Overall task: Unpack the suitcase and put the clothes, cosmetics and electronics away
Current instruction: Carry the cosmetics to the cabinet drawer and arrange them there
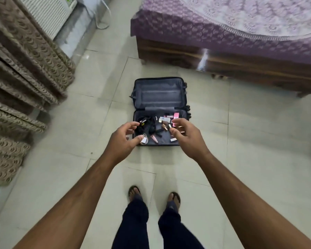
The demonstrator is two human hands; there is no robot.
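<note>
While you stand over the open dark fabric suitcase point(160, 110) lying flat on the pale tiled floor point(241, 141), both arms reach forward and down toward its near half. Your left hand point(123, 139) hangs over the near-left corner with fingers loosely curled and apart, holding nothing; your right hand point(185, 133) hangs over the near-right side, fingers likewise relaxed and spread, also holding nothing (whether either hand touches the contents cannot be told from this height).

Contents: the far half of the case shows only bare lining. The near half holds a tangle of black cables point(146, 124) on the left, a small white charger-like block point(144, 140) at the near-left edge, several small pink and gold cosmetic tubes point(164, 127) scattered in the middle, and a pink carton point(176, 115) at the far right. No clothes are visible in the case.

Assessment: the clothing stage appears finished; the step in hand is clearing out cosmetics and electronics. The next move calls for bending lower, closing each hand on one group, cables to the left and tubes to the right, and keeping the loose small items from slipping out. A purple-covered wooden bed point(241, 33) stands far right; brown patterned curtains point(22, 78) hang at left.
</note>
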